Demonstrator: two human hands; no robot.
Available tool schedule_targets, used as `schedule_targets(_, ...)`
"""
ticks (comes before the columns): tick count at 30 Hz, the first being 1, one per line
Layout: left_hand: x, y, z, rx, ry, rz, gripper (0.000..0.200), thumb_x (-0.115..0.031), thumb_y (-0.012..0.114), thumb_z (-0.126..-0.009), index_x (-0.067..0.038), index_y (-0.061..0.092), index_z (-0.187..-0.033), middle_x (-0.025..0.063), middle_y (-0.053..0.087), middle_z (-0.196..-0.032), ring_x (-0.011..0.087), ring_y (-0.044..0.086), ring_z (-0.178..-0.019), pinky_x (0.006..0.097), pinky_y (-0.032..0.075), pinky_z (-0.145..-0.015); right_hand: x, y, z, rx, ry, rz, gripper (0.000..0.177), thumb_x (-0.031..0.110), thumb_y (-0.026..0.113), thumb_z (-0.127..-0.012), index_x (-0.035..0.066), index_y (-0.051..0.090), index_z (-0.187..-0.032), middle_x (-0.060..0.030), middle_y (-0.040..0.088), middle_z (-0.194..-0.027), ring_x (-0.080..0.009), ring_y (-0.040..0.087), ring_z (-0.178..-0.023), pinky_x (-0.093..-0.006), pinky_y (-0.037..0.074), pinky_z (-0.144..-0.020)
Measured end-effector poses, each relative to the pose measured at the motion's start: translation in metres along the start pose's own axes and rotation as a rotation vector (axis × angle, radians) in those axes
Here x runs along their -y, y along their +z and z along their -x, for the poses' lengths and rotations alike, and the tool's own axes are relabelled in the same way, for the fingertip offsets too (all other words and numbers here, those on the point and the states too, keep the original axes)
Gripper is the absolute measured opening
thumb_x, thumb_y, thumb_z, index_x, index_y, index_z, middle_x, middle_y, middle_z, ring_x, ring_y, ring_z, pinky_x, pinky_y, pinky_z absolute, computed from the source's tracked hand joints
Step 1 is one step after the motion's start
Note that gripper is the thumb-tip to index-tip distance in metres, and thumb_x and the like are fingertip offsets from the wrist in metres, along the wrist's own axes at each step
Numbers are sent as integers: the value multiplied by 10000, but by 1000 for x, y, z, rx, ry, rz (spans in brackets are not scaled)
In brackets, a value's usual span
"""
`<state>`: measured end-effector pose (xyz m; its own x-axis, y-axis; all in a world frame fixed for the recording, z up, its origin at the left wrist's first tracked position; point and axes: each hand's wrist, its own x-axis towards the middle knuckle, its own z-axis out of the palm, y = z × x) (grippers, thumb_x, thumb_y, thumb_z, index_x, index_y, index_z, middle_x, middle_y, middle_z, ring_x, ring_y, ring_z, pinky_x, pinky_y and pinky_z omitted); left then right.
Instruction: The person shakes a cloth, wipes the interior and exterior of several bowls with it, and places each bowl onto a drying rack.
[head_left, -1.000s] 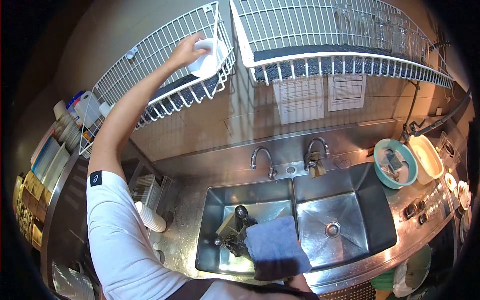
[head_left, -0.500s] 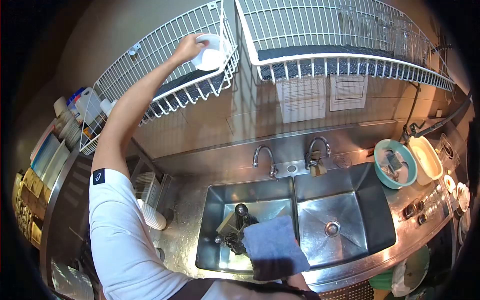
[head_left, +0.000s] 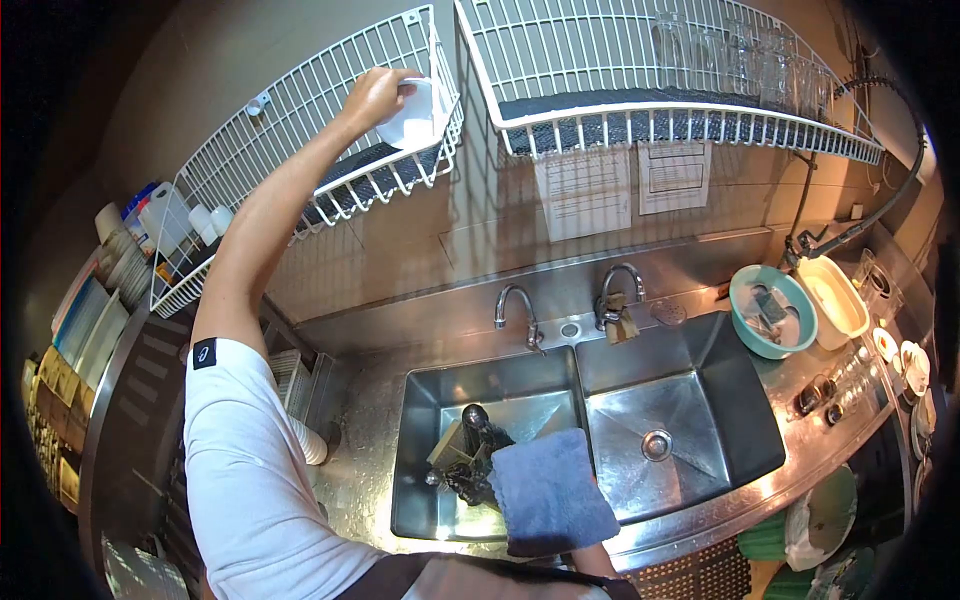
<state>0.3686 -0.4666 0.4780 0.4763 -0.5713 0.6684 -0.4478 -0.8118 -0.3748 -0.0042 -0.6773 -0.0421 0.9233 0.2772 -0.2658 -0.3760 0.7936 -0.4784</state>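
White bowl [head_left: 408, 122], rim pinched in left hand [head_left: 378, 97], at wire rack [head_left: 376, 169]; blue cloth [head_left: 555, 488] draped over right hand [head_left: 594, 560], grip hidden; possible mishap: bowl toppling over front rail, should that pinch slip.

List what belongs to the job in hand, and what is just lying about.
In hand:
white bowl, held by the left hand
blue-gray cloth, over the right hand

Apparently lying about:
turquoise basin
cream tub
clear glasses, top right
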Motion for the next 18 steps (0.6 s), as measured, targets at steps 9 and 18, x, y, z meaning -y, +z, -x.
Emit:
schedule_targets(9, 0, -23, 8, -28, 47, -11, 276, -87, 628, -790, -143, 671, -1057, 167, 667, -888, 332, 653, -814, 411, 514, -742, -1, -3, 6, -32, -33, -31, 508, 406, 616, -803, 56, 491, -1148, -117, 533, -1120, -252, 520, -1030, -374, 432, -898)
schedule_targets(18, 15, -63, 56, -218, 137, -116, 558, 37, 630, -705, -205, 591, -1206, 43, 599, -1197, 268, 625, -1007, 366, 524, -852, 19, 27, -11, 49, -103, -66, 522, 423, 604, -812, 54, 485, -1162, -120, 530, -1131, -256, 519, -1039, -379, 430, -905)
